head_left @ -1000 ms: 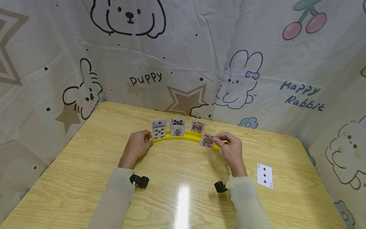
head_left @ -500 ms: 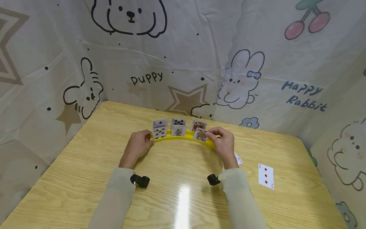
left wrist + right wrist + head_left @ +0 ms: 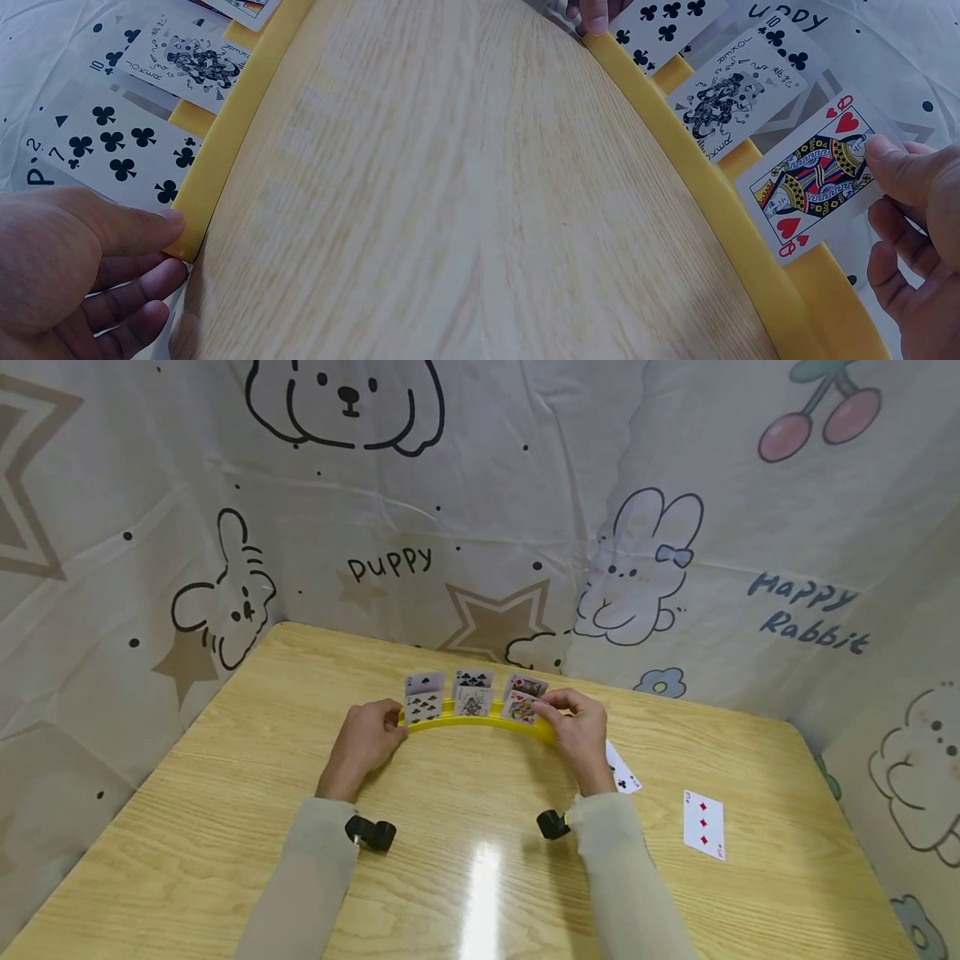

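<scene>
A curved yellow card holder [image 3: 480,721] stands on the wooden table [image 3: 225,793]. My left hand [image 3: 388,723] grips its left end, the thumb [image 3: 120,225] on the front lip beside the seven of clubs [image 3: 120,150]. A joker [image 3: 472,702] stands in the middle slot, with a ten of clubs [image 3: 472,679] behind it. My right hand [image 3: 552,707] pinches a queen of hearts [image 3: 814,180] by its right edge. The card's lower edge sits in the holder [image 3: 727,217] just right of the joker [image 3: 727,97]. A face card [image 3: 528,684] stands behind it.
Two cards lie face up on the table to the right: a clubs card [image 3: 622,771] just beyond my right wrist and a three of diamonds [image 3: 703,824] farther out. A printed cloth backdrop [image 3: 480,510] closes in the table's far and side edges.
My right hand carried the queen of hearts leftward along the holder, from its right end to beside the joker. The clubs card on the table came into view. My left hand stayed put.
</scene>
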A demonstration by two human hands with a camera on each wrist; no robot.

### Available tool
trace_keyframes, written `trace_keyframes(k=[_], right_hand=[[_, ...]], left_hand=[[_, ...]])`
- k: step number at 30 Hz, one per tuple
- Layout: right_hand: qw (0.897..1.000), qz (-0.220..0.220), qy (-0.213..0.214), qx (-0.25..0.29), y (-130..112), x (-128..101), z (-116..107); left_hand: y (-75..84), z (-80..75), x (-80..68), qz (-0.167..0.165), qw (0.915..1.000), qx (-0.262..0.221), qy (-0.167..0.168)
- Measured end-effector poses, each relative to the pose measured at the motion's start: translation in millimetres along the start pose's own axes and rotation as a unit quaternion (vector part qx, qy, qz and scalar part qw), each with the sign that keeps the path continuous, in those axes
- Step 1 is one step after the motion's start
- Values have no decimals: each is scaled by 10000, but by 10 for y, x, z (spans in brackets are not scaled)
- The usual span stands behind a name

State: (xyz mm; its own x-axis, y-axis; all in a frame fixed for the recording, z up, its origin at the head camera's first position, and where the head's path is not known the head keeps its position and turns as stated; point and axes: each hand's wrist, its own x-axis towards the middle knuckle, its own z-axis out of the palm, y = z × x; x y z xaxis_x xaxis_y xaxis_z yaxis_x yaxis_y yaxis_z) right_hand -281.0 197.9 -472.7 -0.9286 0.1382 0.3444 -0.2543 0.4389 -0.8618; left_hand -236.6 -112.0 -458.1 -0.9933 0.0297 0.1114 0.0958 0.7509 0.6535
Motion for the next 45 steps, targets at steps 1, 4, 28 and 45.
trace_keyframes(k=[1,4,28,45], right_hand=[[10000,28,-30,16,-1,6,0],[9999,13,-112,90,33,16,-1],[9980,475,-409,-74,-323,-61,-16],[9979,347,-255,-478,-60,-55,-68]], left_hand=[[-1,2,3,0,10000,7,11],[-1,6,15,4,10000,10,28],[-26,30,22,14,9999,109,11],[-8,20,13,34,10000,34,58]])
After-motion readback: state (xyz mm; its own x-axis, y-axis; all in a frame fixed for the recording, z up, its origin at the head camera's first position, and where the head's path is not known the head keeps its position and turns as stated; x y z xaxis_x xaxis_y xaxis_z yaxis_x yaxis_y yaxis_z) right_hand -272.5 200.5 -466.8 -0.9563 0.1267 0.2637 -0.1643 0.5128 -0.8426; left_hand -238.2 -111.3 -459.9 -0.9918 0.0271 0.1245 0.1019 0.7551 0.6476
